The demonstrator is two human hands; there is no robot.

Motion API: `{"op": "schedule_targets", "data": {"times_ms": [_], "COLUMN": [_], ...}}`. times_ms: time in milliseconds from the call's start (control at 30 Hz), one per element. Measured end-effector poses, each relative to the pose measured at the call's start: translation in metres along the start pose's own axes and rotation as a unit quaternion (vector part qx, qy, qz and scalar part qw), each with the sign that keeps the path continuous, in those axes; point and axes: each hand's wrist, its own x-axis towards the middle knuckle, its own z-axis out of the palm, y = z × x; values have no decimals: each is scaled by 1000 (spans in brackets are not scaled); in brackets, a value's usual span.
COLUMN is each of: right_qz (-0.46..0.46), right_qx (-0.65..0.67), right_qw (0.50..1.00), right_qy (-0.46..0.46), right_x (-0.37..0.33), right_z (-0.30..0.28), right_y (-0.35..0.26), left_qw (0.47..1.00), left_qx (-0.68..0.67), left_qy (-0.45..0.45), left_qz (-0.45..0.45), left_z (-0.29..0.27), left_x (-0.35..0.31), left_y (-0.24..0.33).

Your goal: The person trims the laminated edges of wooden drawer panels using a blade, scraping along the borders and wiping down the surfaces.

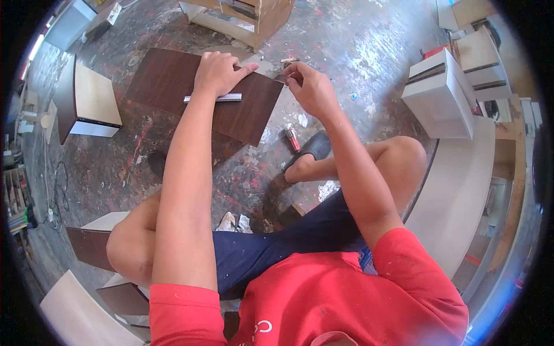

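A dark brown wood-grain panel (167, 75), looking like a drawer front, lies before me with a silver bar handle (229, 97) across its face. My left hand (216, 72) rests over the panel's far edge, fingers curled across it and thumb stretched to the right. At the panel's right corner, my right hand (311, 89) is closed in a pinch. Whatever sits between those fingertips is too small to make out. A small red and white tube (292, 138) lies on the floor below my right hand, beside my foot.
A wooden cabinet frame (257, 29) stands at the far side. To the left is a drawer (95, 98) with a pale side; white drawers (441, 95) are stacked at the right. A long pale board (450, 190) runs along my right. A cable (55, 196) trails over the paint-spotted floor (242, 190).
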Motion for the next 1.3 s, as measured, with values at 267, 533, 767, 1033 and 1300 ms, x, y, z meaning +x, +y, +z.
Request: {"op": "schedule_targets", "data": {"times_ms": [267, 533, 767, 1033, 1300], "right_qz": [15, 18, 10, -6, -53], "right_qx": [8, -11, -42, -22, 5], "right_qw": [1000, 1000, 999, 1000, 998], "right_qy": [-6, 4, 29, 9, -21], "right_x": [-11, -14, -12, -50, -103], "right_z": [3, 8, 10, 20, 41], "right_y": [-6, -7, -3, -26, -50], "left_qw": [1000, 1000, 1000, 999, 1000], "left_qx": [11, 15, 6, 11, 13], "left_qy": [-12, -19, -18, 31, 2], "left_qz": [-17, -13, -14, 13, 4], "left_z": [-3, -4, -3, 8, 2], "left_x": [1, 1, 2, 2, 2], "left_y": [1, 1, 1, -5, -5]}}
